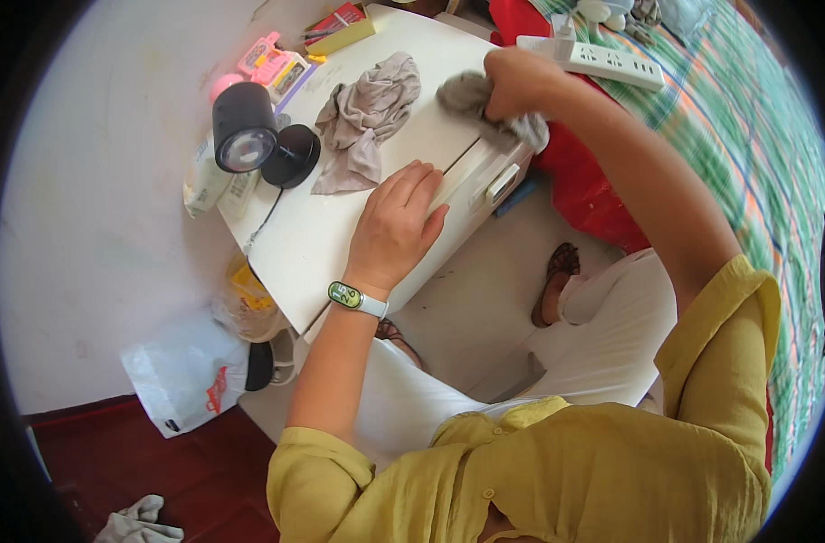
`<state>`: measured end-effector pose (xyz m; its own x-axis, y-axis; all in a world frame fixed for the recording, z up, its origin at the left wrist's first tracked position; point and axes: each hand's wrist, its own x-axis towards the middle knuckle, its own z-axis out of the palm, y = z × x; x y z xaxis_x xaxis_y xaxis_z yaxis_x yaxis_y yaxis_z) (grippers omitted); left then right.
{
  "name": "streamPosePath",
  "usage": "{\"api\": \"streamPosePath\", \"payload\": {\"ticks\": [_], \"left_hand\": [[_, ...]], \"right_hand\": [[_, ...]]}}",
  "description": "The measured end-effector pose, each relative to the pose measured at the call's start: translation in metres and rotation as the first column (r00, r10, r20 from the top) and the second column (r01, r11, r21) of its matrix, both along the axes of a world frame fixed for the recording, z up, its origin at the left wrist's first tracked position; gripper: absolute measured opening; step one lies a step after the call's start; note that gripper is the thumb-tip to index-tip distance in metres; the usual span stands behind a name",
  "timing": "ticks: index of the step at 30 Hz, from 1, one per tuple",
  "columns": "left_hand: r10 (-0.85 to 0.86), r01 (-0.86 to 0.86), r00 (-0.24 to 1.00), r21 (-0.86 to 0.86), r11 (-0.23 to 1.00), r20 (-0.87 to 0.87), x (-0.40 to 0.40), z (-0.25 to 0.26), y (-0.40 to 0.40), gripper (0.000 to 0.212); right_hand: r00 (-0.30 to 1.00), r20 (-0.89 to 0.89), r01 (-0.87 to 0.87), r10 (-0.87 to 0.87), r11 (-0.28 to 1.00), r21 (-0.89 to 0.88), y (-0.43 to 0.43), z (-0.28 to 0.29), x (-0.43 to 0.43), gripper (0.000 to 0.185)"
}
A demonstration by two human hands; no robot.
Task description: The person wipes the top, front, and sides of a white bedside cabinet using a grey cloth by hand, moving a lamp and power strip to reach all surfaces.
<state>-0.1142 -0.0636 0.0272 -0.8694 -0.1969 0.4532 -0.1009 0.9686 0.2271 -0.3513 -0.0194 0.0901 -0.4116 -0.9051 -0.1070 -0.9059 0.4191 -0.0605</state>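
My right hand (521,85) is closed on a grey cloth (470,95), pressed to the far right end of a white cabinet top (446,54); part of the cloth hangs at the edge. My left hand (397,220) rests palm down near the cabinet's front edge, fingers fairly close together, with nothing seen in it. A crumpled grey-beige cloth (378,102) lies on the top, just beyond my left fingertips. To the left of that cloth stands a black lamp (246,129) on a round base. A white handle (502,184) sits on the cabinet's front, below my right hand.
Pink toys (266,61) and a yellow box with pens (341,30) line the wall side. A white power strip (612,62) lies on the checked bedding (731,122), beside my right forearm. Red fabric (589,197) hangs there. Plastic bags (188,370) are at the lower left.
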Motion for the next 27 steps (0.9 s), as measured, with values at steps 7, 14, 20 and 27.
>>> {"api": "streamPosePath", "payload": {"ticks": [7, 14, 20, 27], "left_hand": [[0.009, -0.007, 0.998, 0.031, 0.999, -0.061, 0.006, -0.004, -0.002, 0.036], [0.019, -0.013, 0.998, 0.101, 0.995, -0.063, 0.01, -0.005, -0.003, 0.035], [0.012, -0.003, 0.997, 0.118, 0.993, -0.073, 0.01, -0.004, -0.004, 0.035], [0.022, -0.013, 0.997, 0.117, 0.993, -0.074, 0.007, -0.004, -0.002, 0.036]], "right_hand": [[0.995, -0.098, 0.033, -0.031, 0.999, 0.017, -0.01, 0.003, -0.009, 0.038], [0.997, -0.036, -0.072, 0.069, 0.994, -0.08, -0.014, -0.014, 0.013, 0.036], [0.995, -0.094, -0.019, 0.023, 0.999, 0.043, -0.024, 0.009, 0.01, 0.031], [0.993, -0.083, -0.08, 0.082, 0.996, 0.034, -0.016, 0.003, 0.018, 0.027]]}}
